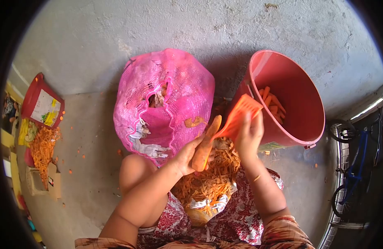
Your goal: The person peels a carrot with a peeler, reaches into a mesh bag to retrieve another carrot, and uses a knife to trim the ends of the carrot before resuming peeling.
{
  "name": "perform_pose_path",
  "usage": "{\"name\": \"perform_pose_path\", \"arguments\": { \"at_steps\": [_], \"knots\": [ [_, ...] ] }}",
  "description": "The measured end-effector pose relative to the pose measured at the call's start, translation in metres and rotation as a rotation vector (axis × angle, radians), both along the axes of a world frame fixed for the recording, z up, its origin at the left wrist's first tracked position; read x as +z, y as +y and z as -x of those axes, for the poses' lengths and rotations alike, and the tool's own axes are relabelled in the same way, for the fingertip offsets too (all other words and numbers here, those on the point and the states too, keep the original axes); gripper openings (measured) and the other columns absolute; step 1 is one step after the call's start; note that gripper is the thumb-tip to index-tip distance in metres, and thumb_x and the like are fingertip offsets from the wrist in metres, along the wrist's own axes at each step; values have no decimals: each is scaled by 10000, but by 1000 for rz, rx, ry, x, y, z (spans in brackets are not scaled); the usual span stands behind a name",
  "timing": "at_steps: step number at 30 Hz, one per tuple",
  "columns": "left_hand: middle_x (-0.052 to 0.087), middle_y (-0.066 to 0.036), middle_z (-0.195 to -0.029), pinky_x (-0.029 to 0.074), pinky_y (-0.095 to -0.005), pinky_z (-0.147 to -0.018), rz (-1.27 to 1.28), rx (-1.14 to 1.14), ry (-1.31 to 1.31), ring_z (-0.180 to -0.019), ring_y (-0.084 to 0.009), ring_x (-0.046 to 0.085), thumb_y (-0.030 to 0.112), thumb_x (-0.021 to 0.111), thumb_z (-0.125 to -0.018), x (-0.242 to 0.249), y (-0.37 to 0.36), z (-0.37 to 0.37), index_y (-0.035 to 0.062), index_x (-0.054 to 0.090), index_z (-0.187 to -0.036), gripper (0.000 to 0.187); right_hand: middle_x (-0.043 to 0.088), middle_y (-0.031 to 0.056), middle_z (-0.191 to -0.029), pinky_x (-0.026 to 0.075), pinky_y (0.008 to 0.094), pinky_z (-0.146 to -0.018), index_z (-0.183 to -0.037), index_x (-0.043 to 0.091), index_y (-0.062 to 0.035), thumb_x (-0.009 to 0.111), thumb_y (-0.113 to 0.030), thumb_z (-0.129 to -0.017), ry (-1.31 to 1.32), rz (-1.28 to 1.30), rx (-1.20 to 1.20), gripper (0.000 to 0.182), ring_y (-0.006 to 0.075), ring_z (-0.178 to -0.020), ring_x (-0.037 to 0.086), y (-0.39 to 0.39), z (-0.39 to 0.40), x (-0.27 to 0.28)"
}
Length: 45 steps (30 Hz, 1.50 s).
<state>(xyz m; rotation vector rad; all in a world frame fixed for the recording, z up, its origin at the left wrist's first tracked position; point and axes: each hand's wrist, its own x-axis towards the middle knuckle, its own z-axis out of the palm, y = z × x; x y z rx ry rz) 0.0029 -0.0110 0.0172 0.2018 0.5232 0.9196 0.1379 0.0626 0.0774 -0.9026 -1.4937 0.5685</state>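
Note:
A carrot [204, 150] lies in my left hand [187, 157], its thick end low and its tip pointing up and to the right. My right hand [249, 135] grips an orange slotted peeler [237, 114], whose lower end meets the side of the carrot. Below both hands a heap of orange peelings [208, 178] rests between my legs, with some white wrapping [218, 204] at its lower edge. To the upper right of my right hand stands a red bucket [301, 103] with several peeled carrots [273, 101] inside.
A pink mesh sack [187, 83] with an opening stands by the wall [200, 25]. At the far left are a tipped red bucket [36, 99], more peelings [43, 149] and a cardboard box [54, 181]. A blue bicycle [357, 166] is at the right.

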Motion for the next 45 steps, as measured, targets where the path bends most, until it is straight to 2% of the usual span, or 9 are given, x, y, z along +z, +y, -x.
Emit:
{"name": "perform_pose_path", "arguments": {
  "at_steps": [10, 16, 18, 21, 23, 28, 34, 40, 45],
  "knots": [
    [555, -82, -1026, 489, -302, -730, -83, 23, -257, -894, -166, 561, 315, 367, -887, -6, 1, -3, 45, 440, -1125, 367, 568, 148, -624, 446, 321, -454, -894, 447, 15, 460, -91, -842, -200, 41, 283, 118, 263, -517, 587, -49, 17, -5],
    [462, -70, -755, 430, -272, -416, -51, -167, -243, -680, -193, 461, 424, 340, -874, 4, -5, -4, 77, 463, -1001, 390, 491, 130, -623, 406, 305, -493, -756, 415, 17, 429, -143, -869, -166, -78, -540, 197, 194, -517, 475, 61, -32, -18],
    [459, -73, -768, 429, -275, -418, 17, -156, -155, -679, -181, 460, 446, 353, -866, 0, -7, -4, 85, 458, -981, 393, 513, 116, -667, 416, 312, -549, -788, 435, 28, 423, -129, -870, 270, 192, -375, 177, 200, -562, 479, 67, -39, -7],
    [463, -73, -777, 439, -281, -440, 100, -96, -33, -702, -188, 475, 441, 396, -850, 4, -6, -3, 89, 460, -990, 384, 524, 74, -763, 400, 237, -595, -911, 467, 18, 420, -129, -878, 40, 80, -193, 158, 104, -674, 481, 43, -24, -9],
    [469, -76, -779, 458, -287, -457, -4, -108, -71, -713, -203, 485, 441, 421, -835, 2, -5, -3, 82, 464, -995, 396, 535, 29, -789, 398, 200, -598, -939, 474, -7, 430, -140, -882, 258, 194, 132, 151, 57, -680, 462, 11, 0, -3],
    [552, -107, -880, 517, -315, -515, -133, 33, 25, -746, -210, 572, 385, 457, -825, 20, -6, -5, 57, 477, -1050, 398, 565, 81, -634, 431, 258, -480, -901, 450, 1, 442, -138, -868, 58, 260, 284, 142, 115, -535, 543, -36, 18, -2],
    [554, -58, -895, 499, -309, -566, -29, -1, -100, -744, -155, 560, 366, 344, -887, 6, -1, -2, 82, 466, -1051, 350, 557, 148, -617, 427, 328, -458, -872, 441, 0, 444, -122, -857, -199, 152, 296, 123, 268, -521, 569, -46, 18, -2],
    [468, -85, -707, 455, -295, -404, -76, -190, -87, -607, -169, 491, 468, 307, -867, 12, -11, -6, 78, 443, -953, 422, 533, 143, -686, 413, 311, -503, -854, 457, 32, 435, -140, -865, -101, -32, -456, 174, 205, -552, 521, 72, -36, -22],
    [502, -102, -800, 500, -337, -501, 10, -103, -88, -707, -194, 520, 434, 351, -864, 7, -5, 2, 68, 456, -1005, 406, 551, 89, -732, 421, 268, -570, -915, 482, 16, 442, -142, -867, 44, 52, -24, 170, 123, -626, 508, 18, -6, 2]
  ]
}}
